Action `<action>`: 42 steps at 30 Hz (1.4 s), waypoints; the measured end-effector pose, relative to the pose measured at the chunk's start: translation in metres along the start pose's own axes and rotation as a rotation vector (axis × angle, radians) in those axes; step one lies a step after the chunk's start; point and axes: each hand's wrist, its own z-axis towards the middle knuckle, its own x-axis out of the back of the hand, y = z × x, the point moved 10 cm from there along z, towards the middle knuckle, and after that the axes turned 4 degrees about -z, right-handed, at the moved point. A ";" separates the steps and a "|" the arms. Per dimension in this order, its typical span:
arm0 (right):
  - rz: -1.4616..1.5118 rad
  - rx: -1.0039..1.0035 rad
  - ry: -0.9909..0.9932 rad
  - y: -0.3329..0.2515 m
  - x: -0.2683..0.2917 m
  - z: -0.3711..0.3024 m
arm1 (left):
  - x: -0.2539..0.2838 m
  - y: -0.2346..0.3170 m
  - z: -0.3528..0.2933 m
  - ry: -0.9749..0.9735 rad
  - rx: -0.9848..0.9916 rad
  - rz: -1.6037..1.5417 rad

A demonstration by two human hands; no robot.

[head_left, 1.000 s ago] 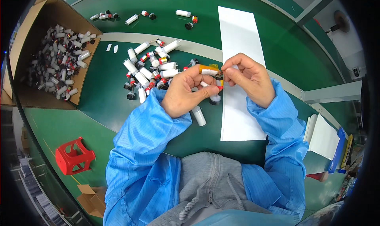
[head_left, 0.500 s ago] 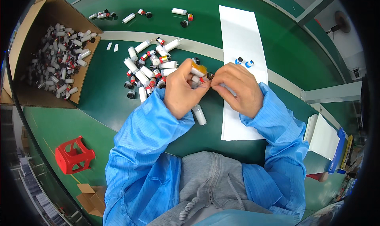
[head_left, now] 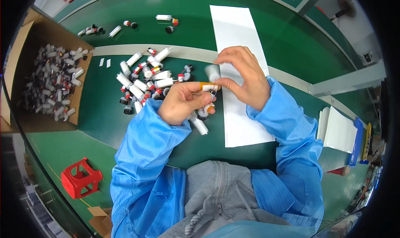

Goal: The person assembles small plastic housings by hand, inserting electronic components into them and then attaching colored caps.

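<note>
My left hand [head_left: 181,103] is closed on a small white part wrapped in orange tape [head_left: 209,87], with thin wires and further white and orange pieces below its fingers. My right hand [head_left: 248,77] has its thumb and fingers spread; the thumb tip meets the far end of the taped part. Just off the right fingertips is a motion-blurred white cylinder [head_left: 212,72], which does not look gripped. Below the left hand a white tube [head_left: 199,125] lies on the table. Beyond that hand is a heap of white tubes [head_left: 136,91] with red and black end pieces.
A cardboard box [head_left: 82,88] full of similar parts stands at the left. A long white sheet [head_left: 246,129] runs under my right hand. More tubes [head_left: 163,17] lie on the far green surface. A red stool [head_left: 81,177] stands on the floor; white papers [head_left: 341,129] are at right.
My right hand has opened from a pinch and shifted up and left. My left hand has turned its wired part. A blurred white cylinder now shows between the hands. The whole view has shifted slightly.
</note>
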 end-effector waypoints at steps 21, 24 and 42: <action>-0.572 -0.106 -0.199 0.062 -0.035 -0.075 | -0.003 -0.007 0.002 0.059 0.032 -0.144; -0.436 -0.138 -0.178 0.066 -0.031 -0.076 | -0.003 -0.007 0.002 0.067 0.032 -0.113; -0.360 -0.237 -0.300 0.047 -0.042 -0.063 | -0.001 -0.001 0.000 0.108 -0.003 -0.020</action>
